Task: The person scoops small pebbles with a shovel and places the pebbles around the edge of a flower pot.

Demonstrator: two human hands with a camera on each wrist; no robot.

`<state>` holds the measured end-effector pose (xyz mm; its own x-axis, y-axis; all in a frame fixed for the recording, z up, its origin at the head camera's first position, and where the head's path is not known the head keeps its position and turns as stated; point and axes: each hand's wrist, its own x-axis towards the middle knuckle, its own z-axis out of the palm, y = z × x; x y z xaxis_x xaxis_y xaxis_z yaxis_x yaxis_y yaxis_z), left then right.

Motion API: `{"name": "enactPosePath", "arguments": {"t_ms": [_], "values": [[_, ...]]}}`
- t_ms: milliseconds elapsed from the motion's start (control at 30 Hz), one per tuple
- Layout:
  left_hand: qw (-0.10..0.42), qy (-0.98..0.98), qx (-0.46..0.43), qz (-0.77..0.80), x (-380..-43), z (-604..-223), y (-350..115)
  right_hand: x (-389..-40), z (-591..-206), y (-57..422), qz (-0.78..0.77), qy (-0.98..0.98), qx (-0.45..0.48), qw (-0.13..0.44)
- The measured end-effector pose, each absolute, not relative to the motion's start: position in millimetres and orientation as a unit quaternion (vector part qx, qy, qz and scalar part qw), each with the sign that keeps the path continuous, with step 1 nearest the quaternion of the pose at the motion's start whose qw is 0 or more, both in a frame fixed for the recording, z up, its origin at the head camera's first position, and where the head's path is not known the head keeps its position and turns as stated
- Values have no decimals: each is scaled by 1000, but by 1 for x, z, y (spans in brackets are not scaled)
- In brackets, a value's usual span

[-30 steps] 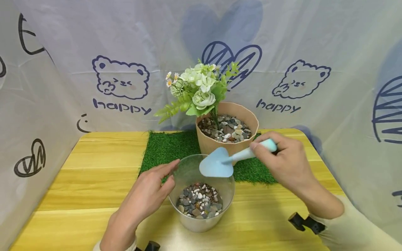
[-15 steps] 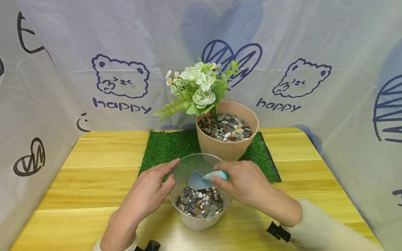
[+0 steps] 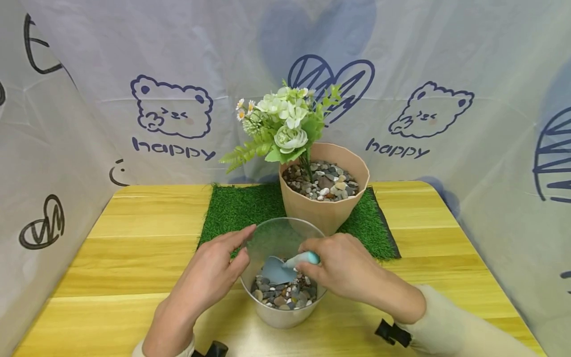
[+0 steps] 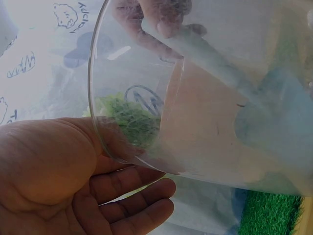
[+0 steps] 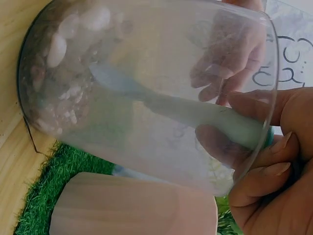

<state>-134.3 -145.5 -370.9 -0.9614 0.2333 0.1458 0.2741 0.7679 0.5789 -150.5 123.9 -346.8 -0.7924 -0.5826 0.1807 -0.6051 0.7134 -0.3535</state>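
My right hand point(image 3: 352, 270) grips the handle of a small blue trowel point(image 3: 278, 271). The blade is down inside a clear plastic bucket point(image 3: 292, 317), touching the mixed pebbles point(image 3: 285, 297) at its bottom. Seen through the wall in the right wrist view, the trowel's blade point(image 5: 115, 81) lies against the stones, partly blurred. My left hand point(image 3: 214, 270) rests against the bucket's left rim with thumb and forefinger; its other fingers point(image 4: 142, 200) stretch out loosely beside the wall. Behind stands a peach flowerpot point(image 3: 316, 213) holding pebbles and artificial flowers point(image 3: 290, 121).
A green artificial turf mat point(image 3: 241, 210) lies under the flowerpot on the wooden table point(image 3: 134, 238). White printed cloth point(image 3: 250, 49) hangs behind and at both sides. The flowerpot stands close behind the bucket.
My right hand has moved left and down from beside the flowerpot, bringing the trowel into the bucket. The blade has sunk lower, onto the pebbles. My left hand stays at the rim.
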Motion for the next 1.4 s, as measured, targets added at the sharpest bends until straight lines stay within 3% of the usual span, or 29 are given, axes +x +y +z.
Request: {"name": "enactPosePath", "arguments": {"t_ms": [333,1133,1400], "values": [[38,-939,-138,-313,-135,-370,-145,-146,-339,126,259,-921,287,-54],[15,-939,-124,-319,-134,-370,-143,-140,-329,126,263,-921,263,-117],[39,-938,-133,-319,-134,-372,-144,-139,-331,132,328,-905,241,-122]]}}
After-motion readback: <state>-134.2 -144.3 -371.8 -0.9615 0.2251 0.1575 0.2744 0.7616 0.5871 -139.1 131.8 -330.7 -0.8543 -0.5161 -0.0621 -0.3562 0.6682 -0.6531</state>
